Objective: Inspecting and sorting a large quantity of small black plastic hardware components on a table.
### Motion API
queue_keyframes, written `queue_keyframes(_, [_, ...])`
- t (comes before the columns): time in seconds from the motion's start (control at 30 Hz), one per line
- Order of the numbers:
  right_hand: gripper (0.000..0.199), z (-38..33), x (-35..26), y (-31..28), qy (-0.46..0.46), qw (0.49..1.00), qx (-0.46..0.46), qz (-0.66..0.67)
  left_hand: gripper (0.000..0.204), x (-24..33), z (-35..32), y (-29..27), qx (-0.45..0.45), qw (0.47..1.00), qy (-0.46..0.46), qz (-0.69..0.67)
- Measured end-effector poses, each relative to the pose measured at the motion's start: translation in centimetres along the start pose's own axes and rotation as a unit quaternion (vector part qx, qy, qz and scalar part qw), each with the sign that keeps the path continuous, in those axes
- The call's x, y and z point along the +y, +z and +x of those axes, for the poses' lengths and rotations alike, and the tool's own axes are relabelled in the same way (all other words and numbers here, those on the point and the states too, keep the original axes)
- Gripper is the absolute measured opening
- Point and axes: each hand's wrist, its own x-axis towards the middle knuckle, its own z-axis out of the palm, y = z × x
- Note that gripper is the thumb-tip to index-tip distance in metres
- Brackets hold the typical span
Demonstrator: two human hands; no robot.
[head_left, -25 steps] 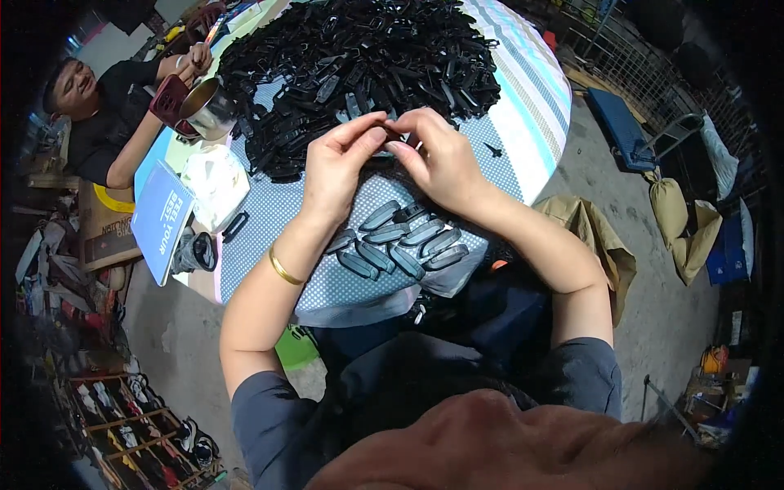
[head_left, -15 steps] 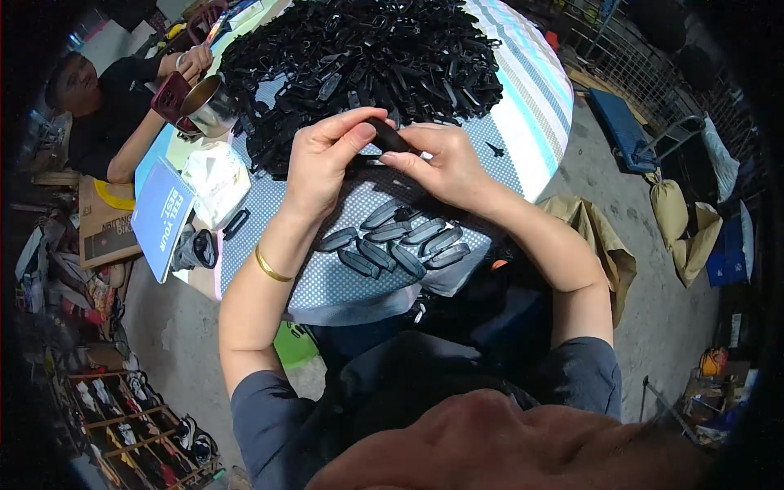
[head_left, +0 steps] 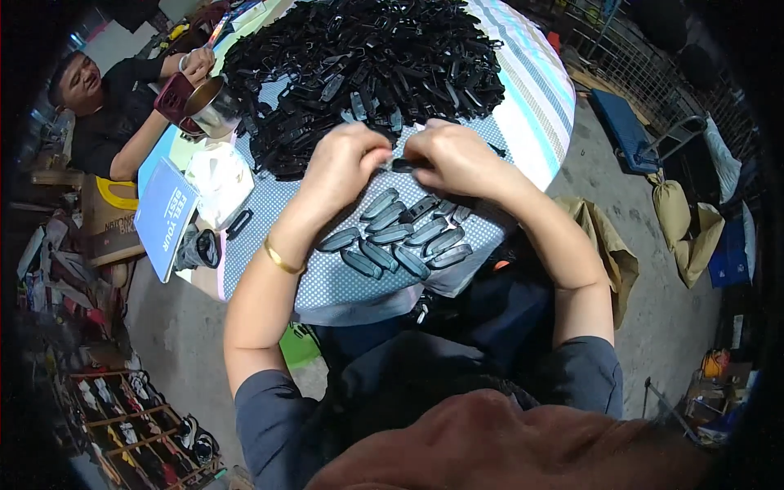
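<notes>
A small black clip [head_left: 406, 164] is pinched at centre frame between the left hand [head_left: 343, 163] and right hand [head_left: 457, 159], fingers clenched on its ends; it is judged light, stiff, smooth plastic, best gripped by the ends, below the pile [head_left: 367, 65]

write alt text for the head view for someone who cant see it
Both hands, left hand and right hand, pinch one small black plastic piece above a row of finished pieces. A big heap of black parts covers the table behind.
</notes>
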Motion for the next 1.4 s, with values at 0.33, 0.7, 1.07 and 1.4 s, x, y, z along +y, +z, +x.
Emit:
queue_keyframes(0.33, [0.036, -0.8, 2.7, -1.0, 0.133, 0.940, 0.029, 0.313, 0.030, -0.9, 1.4, 2.4, -0.009, 0.971, 0.093, 0.221])
queue_keyframes(0.7, [0.025, -2.0, 1.8, -1.9, 0.133, 0.983, 0.043, 0.121, 0.025, 0.4, 0.8, 1.4, 0.072, 0.992, -0.001, -0.106])
queue_keyframes(1.07, [0.030, -0.6, -1.2, 0.6, 0.127, 0.907, 0.243, 0.321, 0.029, 1.7, 0.1, 1.9, 0.086, 0.922, -0.139, -0.352])
queue_keyframes(1.4, [0.024, -0.2, -1.6, 0.8, 0.071, 0.916, 0.283, 0.274, 0.030, 1.4, -0.1, 2.3, 0.108, 0.862, -0.190, -0.458])
